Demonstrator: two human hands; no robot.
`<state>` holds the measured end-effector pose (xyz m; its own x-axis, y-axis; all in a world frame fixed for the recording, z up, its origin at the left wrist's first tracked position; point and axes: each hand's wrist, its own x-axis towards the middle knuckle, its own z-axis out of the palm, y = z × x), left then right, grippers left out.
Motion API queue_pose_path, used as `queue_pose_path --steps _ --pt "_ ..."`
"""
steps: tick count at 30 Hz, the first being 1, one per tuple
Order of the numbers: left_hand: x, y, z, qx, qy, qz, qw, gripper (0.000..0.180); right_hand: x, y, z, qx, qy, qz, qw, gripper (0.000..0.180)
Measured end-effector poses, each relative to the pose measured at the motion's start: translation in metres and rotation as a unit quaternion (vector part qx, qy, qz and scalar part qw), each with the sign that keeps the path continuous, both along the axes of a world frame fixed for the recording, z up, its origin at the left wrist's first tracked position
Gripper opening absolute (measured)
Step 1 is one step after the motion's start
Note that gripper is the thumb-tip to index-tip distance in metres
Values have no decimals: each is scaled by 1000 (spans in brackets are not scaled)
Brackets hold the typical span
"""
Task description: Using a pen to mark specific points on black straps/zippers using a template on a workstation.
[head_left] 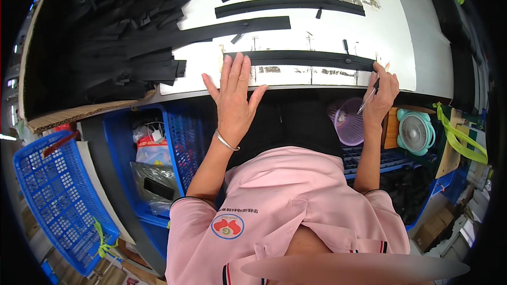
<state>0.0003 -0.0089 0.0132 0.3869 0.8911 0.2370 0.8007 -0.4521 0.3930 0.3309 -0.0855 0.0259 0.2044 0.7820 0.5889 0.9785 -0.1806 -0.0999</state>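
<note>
- Black zipper [306, 59] lies on the white board [393, 26] on the bench [434, 68], just beyond your hands; long axis left to right, near parallel to the board's near edge.
- Your left hand [232, 95] is spread, palm down, grasping nothing, fingertips on the zipper's left end.
- Your right hand [381, 94] is curled round a slim pen-like tool [364, 105], fingertips at the right end.
- Slider [348, 60] sits nearer your right hand; pull tab [345, 47] points away from you.

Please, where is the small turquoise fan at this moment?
In the head view, the turquoise fan is at the right, just below the near edge of the worktable and right of the person's right hand.
</note>
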Motion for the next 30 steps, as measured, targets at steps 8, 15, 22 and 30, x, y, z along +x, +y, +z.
queue_pose_path --steps 8,15,22,30 --pt "3 -1 -6 31 -14 19 999 70 -97 58 38 -58 547 216 807 22" --pt "2 0 -6 25 -40 24 999 68 -157 107 8 -80 543 249 798 12" --pt "3 0 -6 26 -46 23 998 67 -157 108 -6 -81 491 258 828 13" --pt "4 0 -6 30 -36 24 999 68 -163 107 0 -60 490 247 834 13"
